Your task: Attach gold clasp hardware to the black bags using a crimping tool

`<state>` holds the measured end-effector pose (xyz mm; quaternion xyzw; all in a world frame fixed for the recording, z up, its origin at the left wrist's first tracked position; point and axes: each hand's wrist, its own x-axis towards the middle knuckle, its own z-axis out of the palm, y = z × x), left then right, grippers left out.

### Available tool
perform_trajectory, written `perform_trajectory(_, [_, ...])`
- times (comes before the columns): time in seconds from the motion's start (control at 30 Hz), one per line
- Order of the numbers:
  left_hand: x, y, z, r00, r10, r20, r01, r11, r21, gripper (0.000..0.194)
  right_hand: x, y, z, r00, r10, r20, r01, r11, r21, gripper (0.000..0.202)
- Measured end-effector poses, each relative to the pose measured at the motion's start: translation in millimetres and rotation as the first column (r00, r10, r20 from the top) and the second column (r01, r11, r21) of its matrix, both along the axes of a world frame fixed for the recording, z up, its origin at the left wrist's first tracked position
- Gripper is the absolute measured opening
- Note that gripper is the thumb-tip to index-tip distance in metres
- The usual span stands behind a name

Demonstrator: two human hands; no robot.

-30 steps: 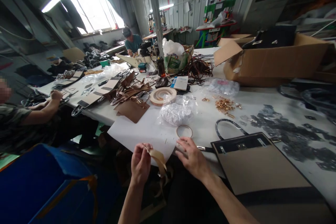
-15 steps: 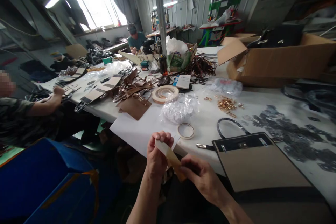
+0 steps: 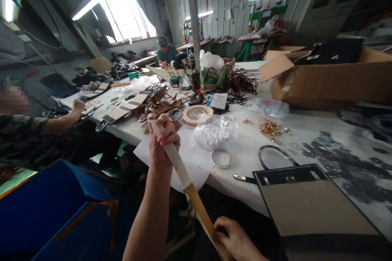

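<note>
My left hand point(image 3: 163, 142) is raised, its fingers closed on the upper end of a pale paper-like strip point(image 3: 177, 163). The strip runs down and right to a fold, where a yellowish-tan band point(image 3: 199, 204) carries on. Low in the view, my right hand point(image 3: 234, 236) pinches that tan band; its lower end passes out of sight. On the table edge a small tape roll point(image 3: 221, 158) lies flat, with a bag of white pieces point(image 3: 212, 132) behind it. A beige and black handbag point(image 3: 312, 204) with a loop handle lies to the right.
The white table point(image 3: 235, 195) bears a large tape roll point(image 3: 197, 115), gold clasps point(image 3: 271, 129), grey metal plates point(image 3: 339, 163) and brown leather pieces point(image 3: 163, 108). A cardboard box point(image 3: 330, 83) stands at right. At lower left is a blue bin point(image 3: 92, 228); a co-worker point(image 3: 33, 138) sits beyond.
My left hand has moved up and left, and my right hand down. The pale strip now stretches long between them, peeled back from the tan band. The view has shifted slightly.
</note>
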<state>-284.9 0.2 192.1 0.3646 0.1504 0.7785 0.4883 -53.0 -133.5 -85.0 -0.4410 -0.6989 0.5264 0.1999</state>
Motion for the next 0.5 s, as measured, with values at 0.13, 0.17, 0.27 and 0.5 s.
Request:
perform_trajectory(0.13, [23.4,-11.0,-11.5,0.87,-0.162,-0.467,0.102,0.983,-0.15,0.03,17.9,3.8,25.6,0.999,-0.043,-0.002,0.043,0.997,0.068,0.038])
perform_trajectory(0.17, [33.7,-17.3,-18.5,0.777,-0.24,-0.582,0.136,0.967,-0.217,0.043,25.3,7.6,39.5,0.997,-0.076,-0.029,0.077,0.995,0.068,0.035])
perform_trajectory(0.27, [65.4,-38.1,-40.6,0.49,-0.341,-0.802,0.154,0.94,-0.305,0.065,54.7,20.7,88.6,0.964,-0.232,-0.131,0.244,0.967,0.078,0.024])
perform_trajectory(0.5, [113.7,-56.6,-56.5,0.345,-0.233,-0.909,0.27,0.952,-0.142,0.083,120.1,42.5,186.0,0.922,-0.351,-0.161,0.384,0.785,0.487,0.029])
